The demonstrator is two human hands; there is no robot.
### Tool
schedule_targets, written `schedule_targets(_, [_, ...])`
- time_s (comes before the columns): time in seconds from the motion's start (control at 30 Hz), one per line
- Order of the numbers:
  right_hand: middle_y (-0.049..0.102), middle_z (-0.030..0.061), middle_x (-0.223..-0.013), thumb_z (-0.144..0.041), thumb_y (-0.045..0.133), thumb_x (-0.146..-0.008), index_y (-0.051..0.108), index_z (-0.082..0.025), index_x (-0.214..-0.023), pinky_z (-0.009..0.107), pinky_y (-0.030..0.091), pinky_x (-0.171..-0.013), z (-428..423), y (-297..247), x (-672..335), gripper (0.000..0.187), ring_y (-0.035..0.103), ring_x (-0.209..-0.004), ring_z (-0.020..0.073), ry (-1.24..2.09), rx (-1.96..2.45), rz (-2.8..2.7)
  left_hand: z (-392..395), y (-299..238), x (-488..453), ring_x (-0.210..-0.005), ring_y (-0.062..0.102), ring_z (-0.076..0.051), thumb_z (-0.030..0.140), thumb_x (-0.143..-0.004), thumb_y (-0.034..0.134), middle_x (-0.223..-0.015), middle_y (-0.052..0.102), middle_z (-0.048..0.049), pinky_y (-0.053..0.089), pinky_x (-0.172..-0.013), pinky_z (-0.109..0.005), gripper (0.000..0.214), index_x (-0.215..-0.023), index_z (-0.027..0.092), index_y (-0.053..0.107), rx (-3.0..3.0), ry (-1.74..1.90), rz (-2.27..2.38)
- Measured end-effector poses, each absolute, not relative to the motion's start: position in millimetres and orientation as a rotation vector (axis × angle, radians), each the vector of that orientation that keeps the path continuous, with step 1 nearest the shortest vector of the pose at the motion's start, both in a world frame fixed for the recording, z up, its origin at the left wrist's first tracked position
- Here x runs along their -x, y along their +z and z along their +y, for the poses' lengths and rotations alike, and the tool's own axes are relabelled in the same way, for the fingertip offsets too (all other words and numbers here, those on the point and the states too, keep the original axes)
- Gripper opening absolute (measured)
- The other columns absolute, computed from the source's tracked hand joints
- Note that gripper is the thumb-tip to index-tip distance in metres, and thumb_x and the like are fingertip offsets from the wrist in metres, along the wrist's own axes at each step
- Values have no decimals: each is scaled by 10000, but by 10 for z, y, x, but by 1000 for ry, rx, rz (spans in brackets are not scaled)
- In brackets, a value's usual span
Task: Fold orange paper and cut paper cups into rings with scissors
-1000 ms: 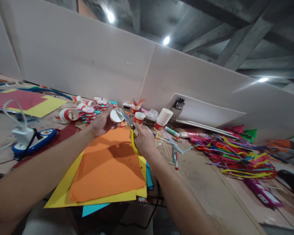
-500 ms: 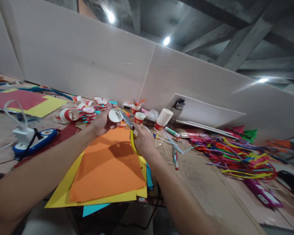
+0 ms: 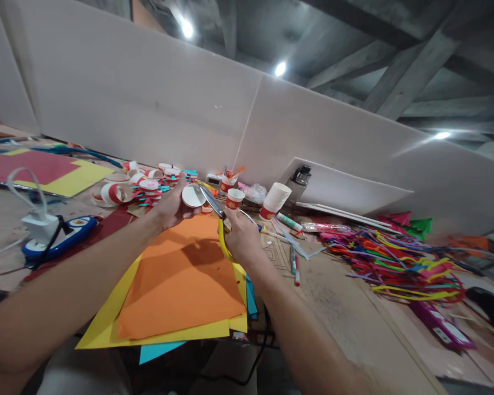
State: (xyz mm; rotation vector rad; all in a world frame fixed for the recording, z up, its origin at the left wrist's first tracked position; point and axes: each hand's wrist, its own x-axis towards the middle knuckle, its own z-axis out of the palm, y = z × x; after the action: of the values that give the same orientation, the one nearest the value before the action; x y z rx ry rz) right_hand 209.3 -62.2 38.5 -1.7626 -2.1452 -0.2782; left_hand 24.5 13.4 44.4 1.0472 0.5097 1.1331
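My left hand [image 3: 175, 206] is closed around a white paper cup piece [image 3: 193, 196], its round face turned toward me. In my right hand [image 3: 242, 233] is a pair of scissors [image 3: 212, 201] with yellow handles. The blades point up and left, their tips at the right edge of the cup piece; whether they touch it I cannot tell. Both hands are above the far part of an orange paper sheet [image 3: 181, 285], which lies on yellow sheets [image 3: 102, 323]. Just beyond my right hand stands a red and white paper cup [image 3: 234, 198].
A stack of paper cups [image 3: 275, 201] stands behind my right hand. Cut cup pieces [image 3: 114, 193] lie at the left, near a blue power strip [image 3: 60, 241]. Many coloured pipe cleaners [image 3: 403, 260] are heaped at the right. A white board [image 3: 148, 104] rises behind.
Hardly anything differs. The cup piece and the scissors have shifted very slightly, and both hands keep their hold.
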Motion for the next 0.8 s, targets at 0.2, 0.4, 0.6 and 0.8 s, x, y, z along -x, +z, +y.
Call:
schedule_targets(0.2, [658,85,-1174,-270,458,-888,522,-254,-1302,310,468,-835,-621,390,-2098,419,631,-1017,228,-279,1785,-2144,120,463,-247,-360,495,-72,681,-860,399,-526,574,-32,244,-264,-138,585,-741,133,562,-1018,1182,519])
schedule_targets(0.4, [638,85,-1201,-286,466,-885,483,-272,-1341,328,478,-786,-641,414,-2082,457,638,-987,246,-294,1814,-2151,85,472,-274,-342,458,-55,683,-862,392,-576,627,-74,198,-258,-132,598,-720,126,558,-1076,1086,585])
schedule_targets(0.6, [654,78,-1175,-276,484,-873,494,-271,-1337,323,475,-808,-633,396,-2088,464,632,-1021,247,-284,1791,-2160,113,442,-249,-325,442,-54,686,-860,391,-567,636,-78,173,-251,-136,594,-727,134,564,-1080,1109,612])
schedule_targets(0.8, [665,83,-1143,-257,468,-877,505,-257,-1330,316,468,-814,-639,403,-2089,454,632,-1023,241,-270,1768,-2170,116,474,-208,-306,407,-48,719,-845,367,-502,593,-66,163,-246,-136,654,-685,121,576,-1117,1074,607])
